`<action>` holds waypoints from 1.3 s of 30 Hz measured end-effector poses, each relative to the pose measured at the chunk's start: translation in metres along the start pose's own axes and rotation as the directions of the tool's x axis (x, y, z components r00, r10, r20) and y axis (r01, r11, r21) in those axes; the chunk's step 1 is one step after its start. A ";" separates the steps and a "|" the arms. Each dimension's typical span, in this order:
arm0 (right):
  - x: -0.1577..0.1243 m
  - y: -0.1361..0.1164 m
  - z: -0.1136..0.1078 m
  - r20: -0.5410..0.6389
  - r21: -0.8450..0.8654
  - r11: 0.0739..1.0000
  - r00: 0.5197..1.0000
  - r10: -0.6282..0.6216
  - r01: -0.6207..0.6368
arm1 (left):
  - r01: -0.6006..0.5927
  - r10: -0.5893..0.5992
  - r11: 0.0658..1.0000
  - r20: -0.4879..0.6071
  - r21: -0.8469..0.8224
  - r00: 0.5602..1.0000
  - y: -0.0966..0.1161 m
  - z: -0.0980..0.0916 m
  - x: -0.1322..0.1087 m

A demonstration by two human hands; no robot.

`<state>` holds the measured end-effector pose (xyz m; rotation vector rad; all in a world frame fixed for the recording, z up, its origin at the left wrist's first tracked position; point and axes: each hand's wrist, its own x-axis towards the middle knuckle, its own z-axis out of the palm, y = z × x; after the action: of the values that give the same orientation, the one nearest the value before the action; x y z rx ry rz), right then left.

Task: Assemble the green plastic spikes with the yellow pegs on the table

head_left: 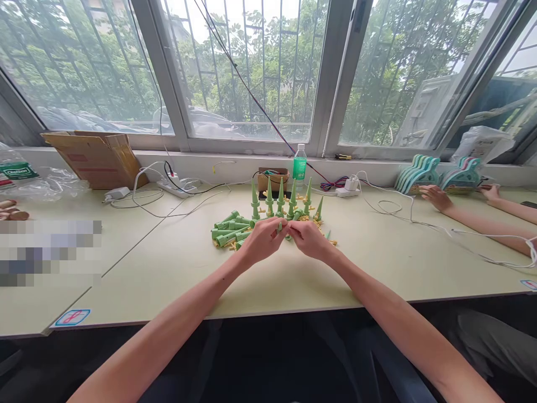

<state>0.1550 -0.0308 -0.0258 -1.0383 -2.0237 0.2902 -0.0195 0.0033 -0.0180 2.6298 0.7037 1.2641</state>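
My left hand and my right hand meet over the middle of the table, fingertips pinched together on a small green plastic piece. Its lower part is hidden by my fingers. Just behind my hands several green cone spikes stand upright. A heap of green tubes lies to the left of my left hand. Small yellow parts are scattered beside my right hand.
Behind the cones stand a green-labelled bottle and a small brown box. A cardboard box, a power strip and cables lie at the back left. Another person's hands rest at the right near stacked teal items.
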 end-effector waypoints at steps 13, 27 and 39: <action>0.000 0.000 -0.001 0.025 -0.018 1.000 1.000 -0.005 0.005 | -0.014 0.014 1.000 0.013 0.001 1.000 0.000 0.000 0.000; 0.000 -0.001 -0.003 0.048 -0.044 0.999 0.999 0.020 -0.018 | 0.006 -0.006 1.000 0.031 -0.004 0.999 0.002 -0.001 0.001; -0.003 0.001 -0.004 0.148 -0.116 0.992 0.987 0.066 -0.049 | -0.011 0.013 1.000 0.165 -0.013 0.986 0.001 -0.001 0.001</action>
<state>0.1597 -0.0330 -0.0252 -1.1771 -2.1697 0.2968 -0.0192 0.0026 -0.0163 2.6937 0.6522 1.0340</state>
